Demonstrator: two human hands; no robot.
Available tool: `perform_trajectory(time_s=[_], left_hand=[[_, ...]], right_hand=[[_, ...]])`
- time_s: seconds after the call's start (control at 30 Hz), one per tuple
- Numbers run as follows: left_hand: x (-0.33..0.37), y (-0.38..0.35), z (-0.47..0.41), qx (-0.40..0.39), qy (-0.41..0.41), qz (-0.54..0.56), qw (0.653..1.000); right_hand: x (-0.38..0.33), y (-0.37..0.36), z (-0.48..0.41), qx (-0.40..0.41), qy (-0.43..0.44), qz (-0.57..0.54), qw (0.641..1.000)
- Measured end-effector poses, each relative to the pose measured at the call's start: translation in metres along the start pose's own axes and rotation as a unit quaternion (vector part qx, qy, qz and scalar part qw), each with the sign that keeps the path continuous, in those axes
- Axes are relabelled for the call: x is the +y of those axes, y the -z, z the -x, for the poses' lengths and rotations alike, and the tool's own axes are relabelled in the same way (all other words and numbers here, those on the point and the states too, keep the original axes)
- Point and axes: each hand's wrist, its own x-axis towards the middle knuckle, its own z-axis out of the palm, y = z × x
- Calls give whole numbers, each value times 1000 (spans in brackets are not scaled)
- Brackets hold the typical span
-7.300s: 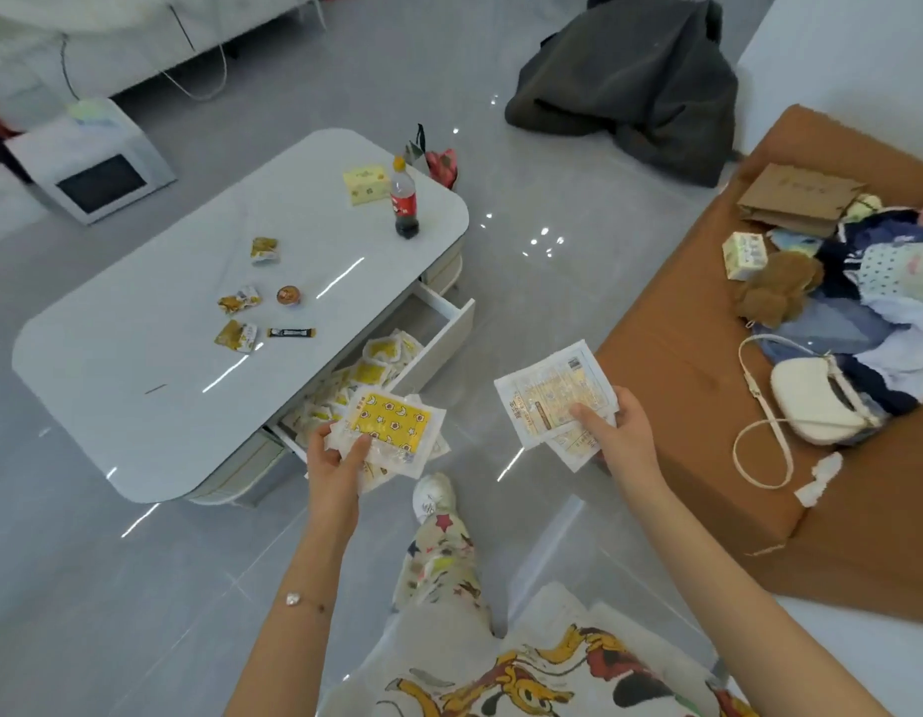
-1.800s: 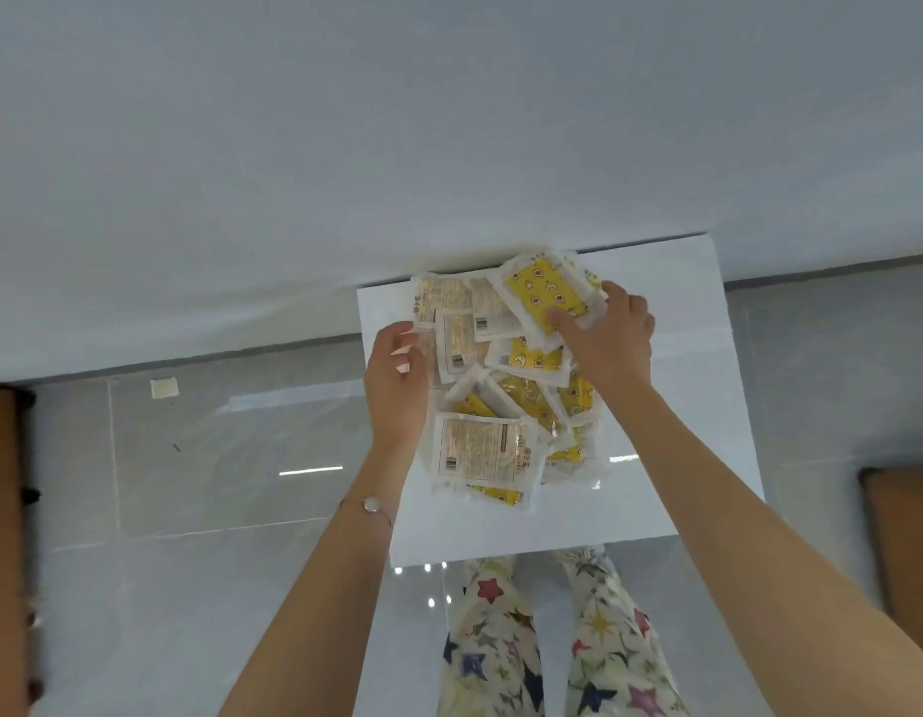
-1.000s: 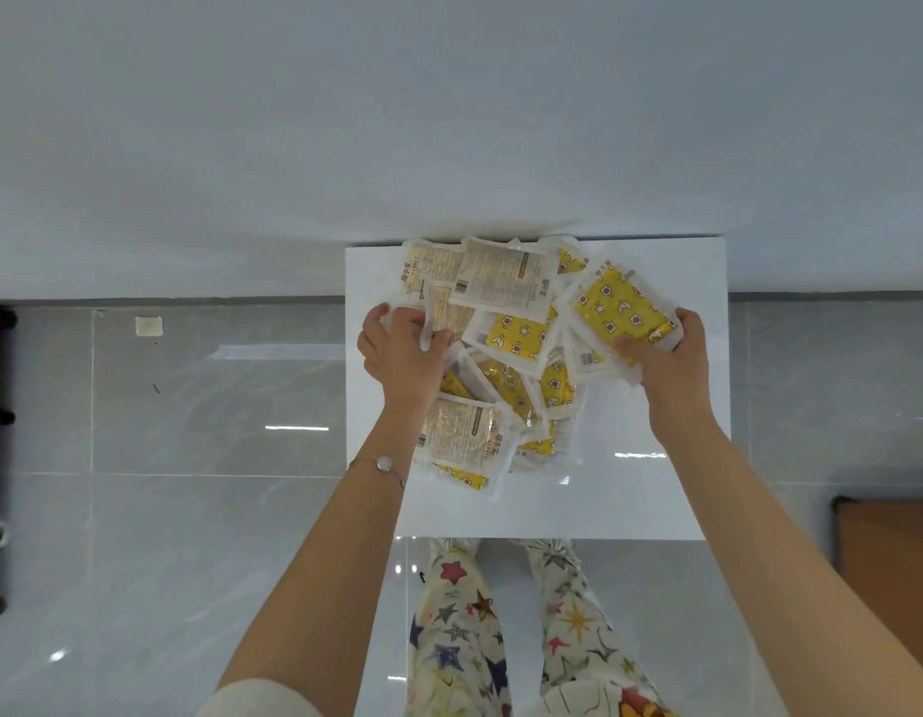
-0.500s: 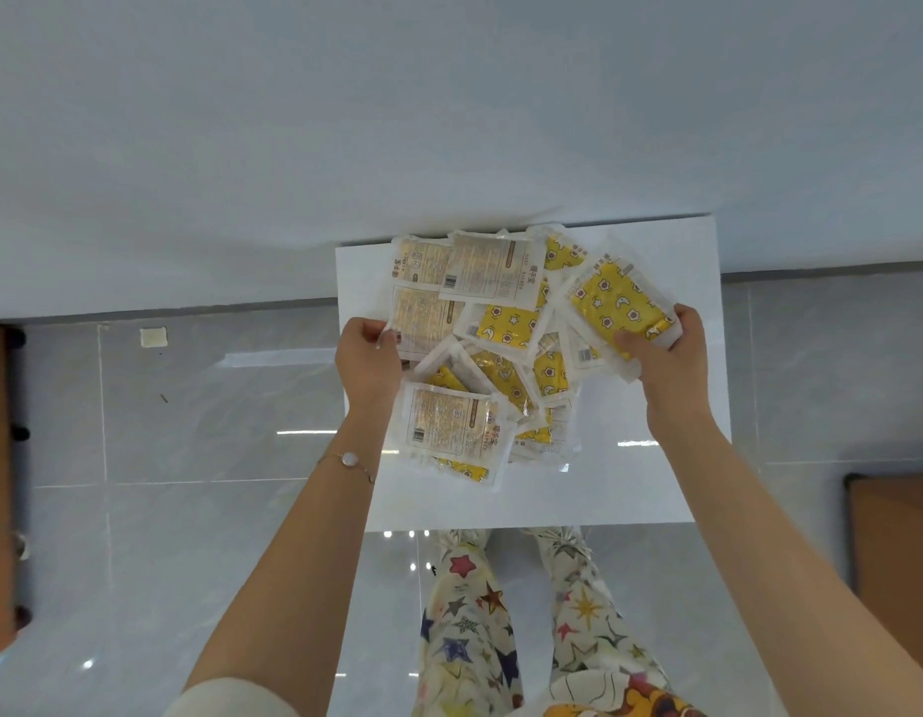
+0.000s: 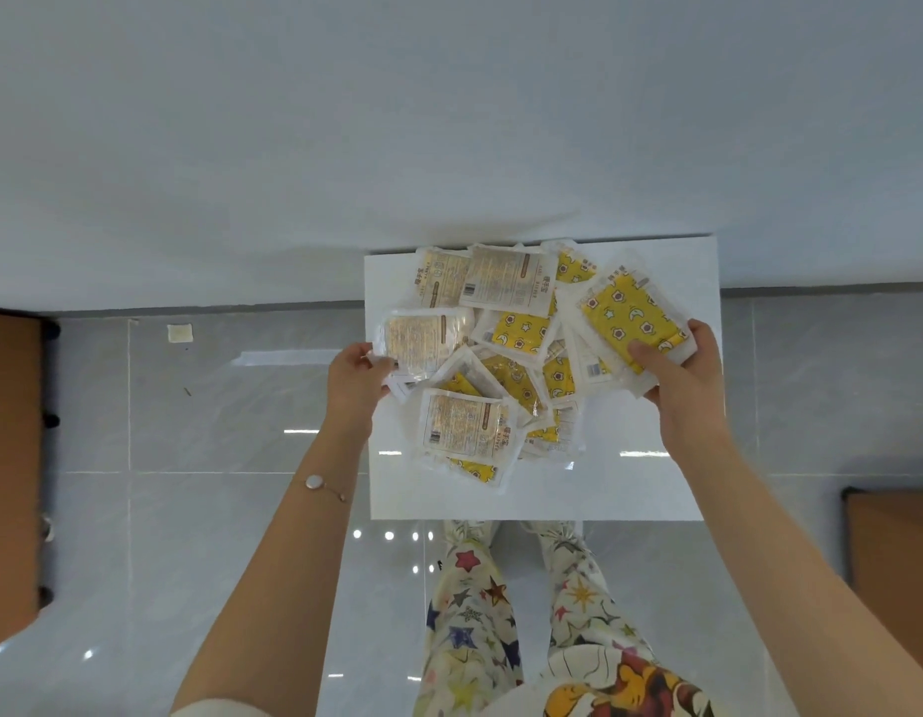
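Several flat yellow-and-white sachets lie heaped in the open white drawer [image 5: 656, 483] that juts out from under the white table top [image 5: 449, 121]. My left hand [image 5: 353, 382] pinches the left edge of a pale sachet [image 5: 423, 344] printed with text at the heap's left side. My right hand [image 5: 684, 372] grips a yellow sachet [image 5: 630, 318] with flower and moon prints, thumb on top, lifted over the heap's right side. A further text-side sachet [image 5: 467, 426] lies on the front of the heap.
Glossy grey floor tiles [image 5: 216, 458] surround the drawer. My legs in star-print trousers [image 5: 469, 613] stand just in front of it. Brown furniture edges show at far left [image 5: 9, 458] and lower right [image 5: 899, 561]. A small pale scrap [image 5: 179, 332] lies on the floor.
My left hand slid left to the heap's edge and pinched the pale sachet. My right hand kept its hold on the yellow sachet at the right.
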Motion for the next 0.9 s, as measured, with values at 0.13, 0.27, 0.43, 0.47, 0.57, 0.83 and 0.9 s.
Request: perform_trajectory(time_s=[0.13,0.27,0.43,0.47,0.57,0.83,0.9], left_hand=[[-1,4,15,-9,-18,17,1000],[-2,17,38,55,-71,33,995],[10,57,88,108,-107,82,985],[14,69,102,111,-109,94,983],[24,105,150,101,-121,155,975],[-12,214,283,151,-98,289,940],[-35,244,309,181,-88,317,927]], right_hand=[[-14,-3,11,-23,-4,1,1000],[-26,-9,28,-57,-2,40,998],[-55,-22,63,-102,-6,66,993],[-63,-26,73,-115,-5,74,991],[-88,-41,109,-167,4,103,981],[-132,-106,230,-297,14,189,936],[-131,-130,265,-333,17,218,917]])
